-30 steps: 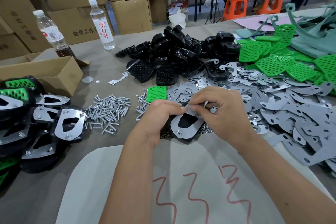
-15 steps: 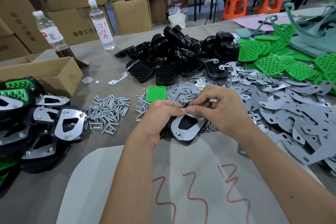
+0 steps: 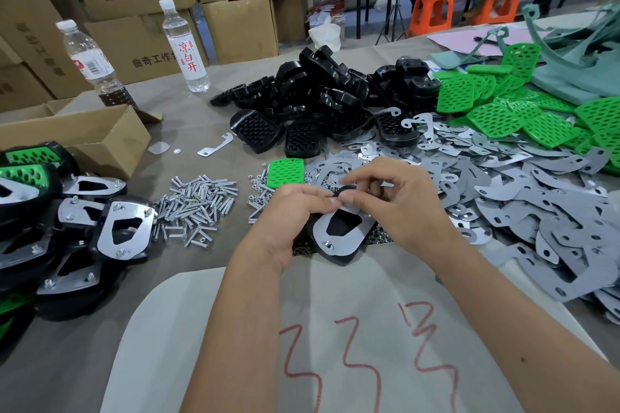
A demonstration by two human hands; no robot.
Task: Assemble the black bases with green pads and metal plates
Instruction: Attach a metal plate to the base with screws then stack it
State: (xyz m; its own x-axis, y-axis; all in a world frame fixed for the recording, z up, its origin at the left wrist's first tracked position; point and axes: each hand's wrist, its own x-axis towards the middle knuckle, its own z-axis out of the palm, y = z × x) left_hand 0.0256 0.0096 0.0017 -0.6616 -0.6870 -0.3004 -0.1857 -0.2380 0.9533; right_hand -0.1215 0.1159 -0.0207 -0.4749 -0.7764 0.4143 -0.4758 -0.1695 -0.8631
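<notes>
Fingers (image 3: pixel 339 199) of both hands pinch the metal plate (image 3: pixel 342 228) on its black base (image 3: pixel 335 256), hiding its top

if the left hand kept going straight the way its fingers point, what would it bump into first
The left hand points right across the base's top, so it would most likely meet the right hand's fingertips almost at once; they already nearly touch, though depth is hard to judge.

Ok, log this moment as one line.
left hand: grips black base | right hand: pinching at top of metal plate | lower screw: in
</notes>
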